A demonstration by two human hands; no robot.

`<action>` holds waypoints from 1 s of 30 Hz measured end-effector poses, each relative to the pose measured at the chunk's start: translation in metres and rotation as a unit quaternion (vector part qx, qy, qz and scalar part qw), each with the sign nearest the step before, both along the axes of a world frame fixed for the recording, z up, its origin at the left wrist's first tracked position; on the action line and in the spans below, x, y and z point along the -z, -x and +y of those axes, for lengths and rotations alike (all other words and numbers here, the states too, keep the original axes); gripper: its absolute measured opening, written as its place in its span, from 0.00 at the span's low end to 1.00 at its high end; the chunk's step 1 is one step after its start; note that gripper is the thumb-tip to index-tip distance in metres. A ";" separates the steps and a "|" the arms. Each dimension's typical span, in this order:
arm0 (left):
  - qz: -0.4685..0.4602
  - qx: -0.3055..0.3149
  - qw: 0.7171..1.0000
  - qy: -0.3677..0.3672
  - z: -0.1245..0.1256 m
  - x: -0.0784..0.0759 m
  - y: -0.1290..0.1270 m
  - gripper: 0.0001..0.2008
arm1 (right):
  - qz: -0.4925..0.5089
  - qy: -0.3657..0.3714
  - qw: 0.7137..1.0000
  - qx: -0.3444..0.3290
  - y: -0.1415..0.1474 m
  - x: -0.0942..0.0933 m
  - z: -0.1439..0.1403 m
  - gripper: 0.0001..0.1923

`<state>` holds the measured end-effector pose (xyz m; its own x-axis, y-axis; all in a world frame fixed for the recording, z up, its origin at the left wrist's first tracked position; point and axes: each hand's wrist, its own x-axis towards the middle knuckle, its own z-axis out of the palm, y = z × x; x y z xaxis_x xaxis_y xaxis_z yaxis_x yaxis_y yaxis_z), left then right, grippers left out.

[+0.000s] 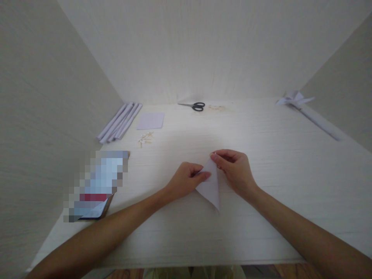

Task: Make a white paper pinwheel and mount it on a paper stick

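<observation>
A piece of pale paper point(209, 189), folded into a triangle, is held between both hands above the white table. My left hand point(187, 180) pinches its left side, with the thumb lying across the front face. At the top corner, my right hand point(236, 170) grips the paper between thumb and fingertips. The lower point of the triangle hangs free toward me. My left fingers behind the sheet are hidden.
Scissors point(193, 105) with black handles lie at the back. Several paper rolls point(120, 122), a paper stack point(150, 121) and small sticks point(146, 138) are on the left. Nearer stands a blurred phone-like screen point(99, 186). A paper pinwheel point(295, 99) on a rolled stick lies at back right.
</observation>
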<state>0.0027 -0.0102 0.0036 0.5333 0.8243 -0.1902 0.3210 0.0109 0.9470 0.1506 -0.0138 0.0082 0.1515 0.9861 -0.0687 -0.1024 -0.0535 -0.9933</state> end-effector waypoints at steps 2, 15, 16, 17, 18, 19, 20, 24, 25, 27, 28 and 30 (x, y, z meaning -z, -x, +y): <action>0.014 -0.008 1.000 -0.022 -0.002 0.002 0.000 0.17 | -0.016 -0.003 1.000 0.012 0.000 -0.003 -0.001 0.08; 0.026 -0.014 0.997 -0.067 -0.006 0.002 0.000 0.19 | 0.006 -0.021 1.000 -0.010 0.000 -0.009 -0.006 0.04; 0.027 -0.014 0.997 -0.068 -0.006 0.002 0.001 0.19 | 0.005 -0.023 1.000 -0.012 0.000 -0.009 -0.006 0.04; 0.028 -0.013 0.997 -0.068 -0.006 0.003 0.001 0.19 | 0.003 -0.025 1.000 -0.013 -0.001 -0.009 -0.006 0.04; 0.030 -0.013 0.997 -0.068 -0.006 0.003 0.001 0.19 | 0.003 -0.027 1.000 -0.014 -0.001 -0.009 -0.006 0.04; 0.032 -0.013 0.997 -0.069 -0.006 0.003 0.001 0.19 | 0.004 -0.028 1.000 -0.014 -0.001 -0.009 -0.006 0.04; 0.033 -0.013 0.997 -0.070 -0.006 0.003 0.001 0.19 | 0.005 -0.028 0.999 -0.015 -0.001 -0.009 -0.006 0.04; 0.032 -0.011 0.997 -0.071 -0.007 0.003 0.001 0.18 | 0.011 -0.029 0.999 -0.019 -0.001 -0.009 -0.006 0.04; 0.030 -0.011 0.997 -0.070 -0.007 0.003 0.002 0.18 | 0.013 -0.031 0.999 -0.019 -0.001 -0.009 -0.006 0.04; 0.025 -0.011 0.997 -0.069 -0.007 0.003 0.002 0.18 | 0.016 -0.035 0.999 -0.020 -0.001 -0.009 -0.006 0.04; 0.025 -0.011 0.997 -0.070 -0.007 0.003 0.002 0.19 | 0.017 -0.034 0.999 -0.021 -0.001 -0.009 -0.006 0.04; 0.026 -0.009 0.997 -0.070 -0.007 0.003 0.001 0.19 | 0.024 -0.030 0.999 -0.022 -0.001 -0.009 -0.006 0.04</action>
